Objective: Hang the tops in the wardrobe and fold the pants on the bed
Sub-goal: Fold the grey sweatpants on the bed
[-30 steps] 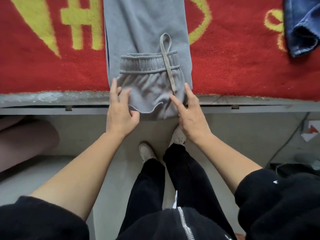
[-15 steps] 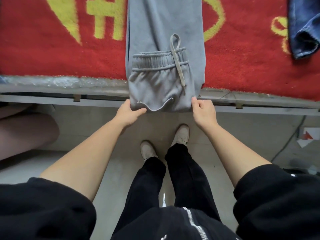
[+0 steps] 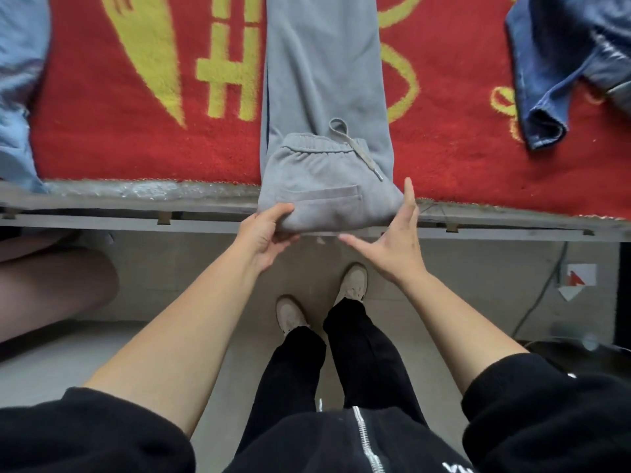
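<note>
Head view. Progress: grey pants (image 3: pixel 327 186) partly folded, with the waistband end doubled over onto the legs at the near edge of the bed (image 3: pixel 119 148). The legs run flat away from me, out of the top of the frame. More folds needed, by my estimate. Denim garment (image 3: pixel 553 80) lies crumpled at far right and light-blue garment (image 3: pixel 17 80) at far left, neither in hand. Wardrobe not in view, so the tops cannot be scored.

Position: folded bundle sits directly ahead between both hands, slightly overhanging the bed edge. My left hand (image 3: pixel 266 233) grips its near left corner, thumb on top, fingers curled beneath. My right hand (image 3: pixel 392 244) is open, fingers straight and spread, index finger along the bundle's right side; contact unclear.
</note>
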{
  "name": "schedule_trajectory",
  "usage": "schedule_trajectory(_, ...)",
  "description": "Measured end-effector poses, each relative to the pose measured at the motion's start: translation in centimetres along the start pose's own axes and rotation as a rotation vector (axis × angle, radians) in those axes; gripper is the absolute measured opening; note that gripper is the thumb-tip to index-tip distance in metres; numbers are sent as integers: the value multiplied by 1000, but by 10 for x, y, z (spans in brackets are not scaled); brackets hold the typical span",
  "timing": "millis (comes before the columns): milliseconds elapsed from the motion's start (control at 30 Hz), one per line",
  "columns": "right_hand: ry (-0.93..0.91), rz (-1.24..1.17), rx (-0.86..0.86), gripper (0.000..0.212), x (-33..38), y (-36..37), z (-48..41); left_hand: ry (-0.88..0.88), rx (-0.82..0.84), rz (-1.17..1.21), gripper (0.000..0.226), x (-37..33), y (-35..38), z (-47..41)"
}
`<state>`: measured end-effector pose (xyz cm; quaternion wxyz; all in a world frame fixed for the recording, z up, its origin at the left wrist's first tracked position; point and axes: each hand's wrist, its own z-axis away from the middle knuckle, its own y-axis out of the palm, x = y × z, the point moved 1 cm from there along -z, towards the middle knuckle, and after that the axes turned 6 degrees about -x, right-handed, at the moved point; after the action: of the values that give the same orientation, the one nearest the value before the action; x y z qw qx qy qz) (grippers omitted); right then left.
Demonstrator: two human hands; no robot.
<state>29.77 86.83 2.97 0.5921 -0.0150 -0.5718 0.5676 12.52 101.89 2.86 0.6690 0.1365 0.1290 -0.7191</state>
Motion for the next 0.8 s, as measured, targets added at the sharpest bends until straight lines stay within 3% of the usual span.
schedule_trajectory(33, -141, 139, 23, 123, 4, -2, -1, -19, -8, 1, 35, -9, 4, 4)
schedule_trajectory(67, -240, 293, 22, 120, 7, -4, -2, -42, -19, -6, 31, -14, 7, 6)
schedule_trajectory(167, -353, 616, -126, 68, 20, -16, -22, -81, -32, -105, 26, -34, 9, 11)
schedule_trajectory(267, -455, 666, -189, 35, 41, -37, -46, -109, -29, -190, 31, -55, 11, 15)
schedule_trajectory(400, -461, 600, 11, 44, 82, -60, -90, -119, -36, -249, 39, -100, 26, 22)
schedule_trajectory(500, -336, 466, 74, 30, 118, -71, -148, -42, -31, -300, 35, -153, 48, 17)
schedule_trajectory(567, -240, 339, 27, 34, 135, -71, -198, 86, -36, -305, 42, -190, 70, 8)
schedule_trajectory(667, -161, 178, -51, 63, 145, -64, -269, 438, -136, -227, 60, -234, 100, -22)
schedule_trajectory(733, -165, 229, -67, 68, 139, -57, -300, 712, -235, -560, 71, -244, 115, -43)
schedule_trajectory(800, -247, 321, 14, 61, 126, -45, -312, 889, -177, -1097, 72, -237, 129, -64)
